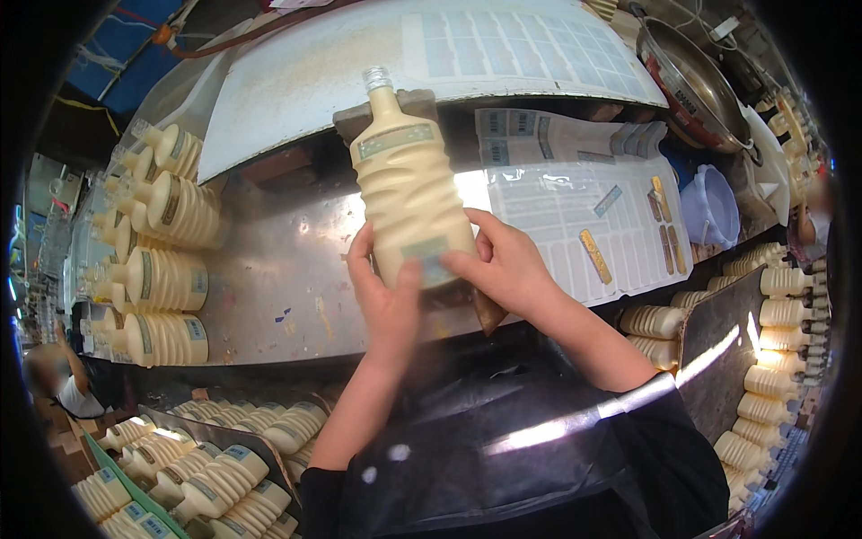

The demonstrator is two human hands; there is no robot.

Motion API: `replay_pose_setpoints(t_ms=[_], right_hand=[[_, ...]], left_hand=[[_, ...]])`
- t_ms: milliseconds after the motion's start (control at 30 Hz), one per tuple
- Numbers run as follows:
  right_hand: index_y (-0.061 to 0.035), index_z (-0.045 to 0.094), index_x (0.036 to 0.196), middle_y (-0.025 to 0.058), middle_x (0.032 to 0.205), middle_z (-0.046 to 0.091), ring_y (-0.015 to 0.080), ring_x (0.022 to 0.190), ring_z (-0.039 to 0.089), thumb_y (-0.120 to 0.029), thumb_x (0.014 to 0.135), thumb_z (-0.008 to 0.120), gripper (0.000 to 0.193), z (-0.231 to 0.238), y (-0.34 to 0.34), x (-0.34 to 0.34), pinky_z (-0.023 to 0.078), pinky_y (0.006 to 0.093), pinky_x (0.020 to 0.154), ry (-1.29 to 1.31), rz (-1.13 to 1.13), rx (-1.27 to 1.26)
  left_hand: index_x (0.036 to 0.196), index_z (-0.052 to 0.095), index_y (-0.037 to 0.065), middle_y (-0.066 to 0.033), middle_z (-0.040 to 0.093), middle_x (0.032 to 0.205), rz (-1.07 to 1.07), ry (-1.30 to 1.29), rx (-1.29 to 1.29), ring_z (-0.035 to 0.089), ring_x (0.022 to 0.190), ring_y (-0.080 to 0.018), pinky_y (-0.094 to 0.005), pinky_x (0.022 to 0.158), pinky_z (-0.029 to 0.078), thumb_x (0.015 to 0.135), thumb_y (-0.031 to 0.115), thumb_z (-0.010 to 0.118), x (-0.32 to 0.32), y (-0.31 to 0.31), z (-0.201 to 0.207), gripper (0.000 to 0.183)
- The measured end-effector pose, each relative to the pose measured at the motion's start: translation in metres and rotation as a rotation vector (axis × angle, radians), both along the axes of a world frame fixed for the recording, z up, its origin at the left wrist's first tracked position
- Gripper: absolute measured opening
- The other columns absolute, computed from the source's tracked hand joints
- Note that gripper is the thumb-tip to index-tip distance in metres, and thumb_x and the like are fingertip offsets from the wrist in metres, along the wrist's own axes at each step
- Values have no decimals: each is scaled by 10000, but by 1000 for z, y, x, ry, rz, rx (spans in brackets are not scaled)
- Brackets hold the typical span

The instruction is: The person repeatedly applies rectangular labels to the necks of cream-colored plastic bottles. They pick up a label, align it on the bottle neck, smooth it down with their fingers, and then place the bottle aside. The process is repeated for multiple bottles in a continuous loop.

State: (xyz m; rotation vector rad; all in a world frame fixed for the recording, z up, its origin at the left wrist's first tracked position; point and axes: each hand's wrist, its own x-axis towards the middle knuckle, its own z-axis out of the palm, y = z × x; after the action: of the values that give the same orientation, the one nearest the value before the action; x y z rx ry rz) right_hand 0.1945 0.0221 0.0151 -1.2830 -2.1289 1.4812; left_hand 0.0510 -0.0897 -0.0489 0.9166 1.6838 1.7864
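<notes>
A large cream bottle (409, 193) with wavy ridged sides and a clear neck lies with its neck pointing away from me, its shoulder by a brown block (422, 101). A label band crosses its shoulder, and a small bluish label (426, 254) sits near its base. My left hand (386, 287) wraps the lower left side, with the thumb on the front. My right hand (503, 260) grips the lower right side, its thumb pressed at the bluish label. To the right, a sheet of labels (539, 229) lies on the metal table (269, 260), with several gold strips (594, 256) on it.
Finished-looking cream bottles (168, 278) are stacked at the table's left. More fill crates (224, 476) at lower left and racks (768, 386) at right. A purple bucket (709, 208) and a metal pan (691, 81) stand at right. A white board (314, 81) spans the back. Another person (76, 386) is at far left.
</notes>
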Motion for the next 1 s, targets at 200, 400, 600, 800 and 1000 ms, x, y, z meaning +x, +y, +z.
replay_pose_setpoints(t_ms=[200, 400, 600, 800, 1000], right_hand=[[-49, 619, 1350, 196, 1028, 748, 336, 953, 733, -437, 846, 757, 651, 0, 0, -1, 557, 421, 869, -24, 2, 10], [-35, 618, 1360, 50, 799, 587, 163, 735, 572, -388, 854, 783, 638, -10, 3, 0, 479, 321, 686, 86, -42, -81], [-30, 618, 1358, -18, 710, 497, 86, 654, 484, -371, 859, 793, 629, -9, -1, -2, 437, 277, 614, 45, -49, -16], [-37, 627, 1339, -15, 709, 492, 100, 656, 489, -380, 851, 793, 619, -9, -1, -2, 438, 286, 614, 51, -53, 13], [-31, 622, 1344, -13, 713, 494, 99, 664, 488, -382, 851, 792, 628, -9, -1, -2, 438, 286, 619, 44, -52, 5]], left_hand=[[1514, 339, -40, -205, 435, 1477, -7, 0, 14, 450, 1370, -286, -408, 1161, 366, 977, 218, 689, 1, 0, 3, 691], [1512, 342, -45, -207, 432, 1482, -1, 23, -17, 449, 1372, -283, -405, 1158, 370, 975, 229, 694, 0, 0, 6, 699], [1522, 333, -35, -181, 435, 1470, 0, 25, -23, 436, 1364, -264, -401, 1168, 346, 982, 251, 691, 0, 0, 7, 708], [1535, 320, -9, -143, 451, 1439, -3, 9, -18, 428, 1330, -239, -398, 1173, 310, 1004, 321, 682, 3, 1, 9, 722], [1535, 310, -6, -147, 441, 1445, -7, 3, -21, 425, 1328, -239, -400, 1169, 312, 998, 312, 686, 2, 1, 5, 729]])
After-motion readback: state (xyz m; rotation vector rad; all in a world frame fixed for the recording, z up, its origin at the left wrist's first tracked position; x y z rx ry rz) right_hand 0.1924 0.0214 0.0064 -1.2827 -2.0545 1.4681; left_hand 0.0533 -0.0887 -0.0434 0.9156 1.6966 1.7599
